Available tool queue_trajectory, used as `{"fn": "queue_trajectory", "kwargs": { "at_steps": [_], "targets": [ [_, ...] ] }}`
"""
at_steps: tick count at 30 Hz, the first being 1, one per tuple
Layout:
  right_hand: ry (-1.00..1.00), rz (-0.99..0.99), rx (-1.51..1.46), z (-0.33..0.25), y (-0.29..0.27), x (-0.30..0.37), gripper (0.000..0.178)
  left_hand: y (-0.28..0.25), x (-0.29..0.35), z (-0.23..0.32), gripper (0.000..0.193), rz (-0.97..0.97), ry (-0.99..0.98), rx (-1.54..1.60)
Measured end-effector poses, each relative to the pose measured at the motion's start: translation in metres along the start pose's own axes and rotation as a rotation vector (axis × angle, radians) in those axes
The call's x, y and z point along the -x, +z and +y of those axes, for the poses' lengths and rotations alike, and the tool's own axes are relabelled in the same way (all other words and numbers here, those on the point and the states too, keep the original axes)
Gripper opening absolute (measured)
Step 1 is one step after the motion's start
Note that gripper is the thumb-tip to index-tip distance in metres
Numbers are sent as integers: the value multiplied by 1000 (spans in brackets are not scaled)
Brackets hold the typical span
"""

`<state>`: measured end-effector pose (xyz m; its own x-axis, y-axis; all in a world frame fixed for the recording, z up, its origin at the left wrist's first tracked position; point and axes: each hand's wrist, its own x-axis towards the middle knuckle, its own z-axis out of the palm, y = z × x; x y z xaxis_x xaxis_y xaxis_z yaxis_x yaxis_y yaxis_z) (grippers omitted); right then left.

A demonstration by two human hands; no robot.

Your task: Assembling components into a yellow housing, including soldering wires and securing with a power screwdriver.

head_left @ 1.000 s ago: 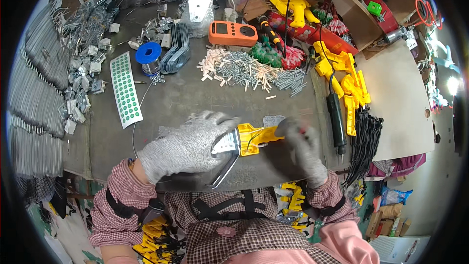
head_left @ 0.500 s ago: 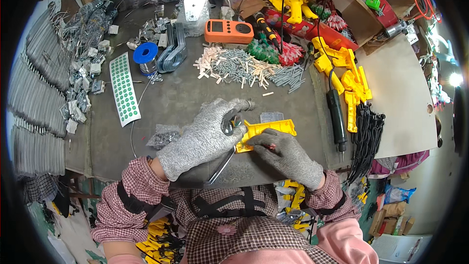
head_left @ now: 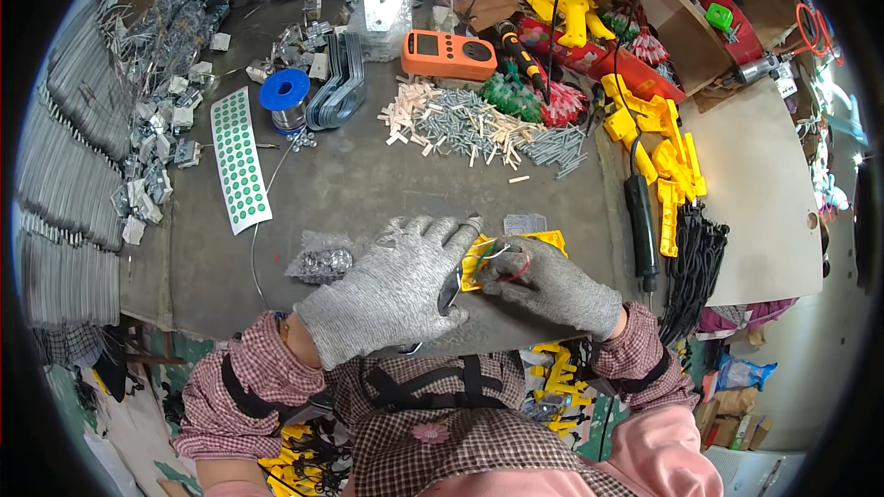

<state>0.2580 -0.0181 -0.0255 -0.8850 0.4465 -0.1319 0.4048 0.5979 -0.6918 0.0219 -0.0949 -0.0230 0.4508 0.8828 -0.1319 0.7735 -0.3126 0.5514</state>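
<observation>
A yellow plastic housing half [head_left: 471, 269] lies near the table's front edge, largely covered by my gloved hands. My left hand [head_left: 391, 281] is closed at its left end, around a dark rounded part [head_left: 449, 289] whose kind I cannot make out. From the right, my right hand [head_left: 552, 287] reaches over the housing with its fingers pinched on thin wires [head_left: 497, 251], white, green and red. A red wire loops over its fingers. The fingertips of both hands are partly hidden. Behind the housing lies a small clear plastic piece [head_left: 525, 223].
Left of my hands sit a bubble-wrapped bundle [head_left: 319, 258], a green-dotted sticker sheet [head_left: 241, 161] and a solder spool [head_left: 284, 99]. Screws and pale pegs [head_left: 460, 124] are heaped behind, near an orange meter [head_left: 448, 55]. A black electric screwdriver [head_left: 642, 230] hangs at right beside black cables [head_left: 692, 267].
My left hand has turned flatter and lower, covering the metal tool that lay beneath it. Wires now show at my right fingers. The whole view has shifted slightly.
</observation>
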Motion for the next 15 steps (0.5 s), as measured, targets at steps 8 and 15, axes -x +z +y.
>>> {"fn": "queue_trajectory", "kwargs": {
  "at_steps": [8, 15],
  "targets": [
    [147, 27, 35, -8, -2, -6, 21, 4, -6, 9, 86, 77, 21, -80],
    [165, -276, 198, -2, -37, -37, 28, -8, -40, -2, 75, -81, -19, -13]
  ]
}}
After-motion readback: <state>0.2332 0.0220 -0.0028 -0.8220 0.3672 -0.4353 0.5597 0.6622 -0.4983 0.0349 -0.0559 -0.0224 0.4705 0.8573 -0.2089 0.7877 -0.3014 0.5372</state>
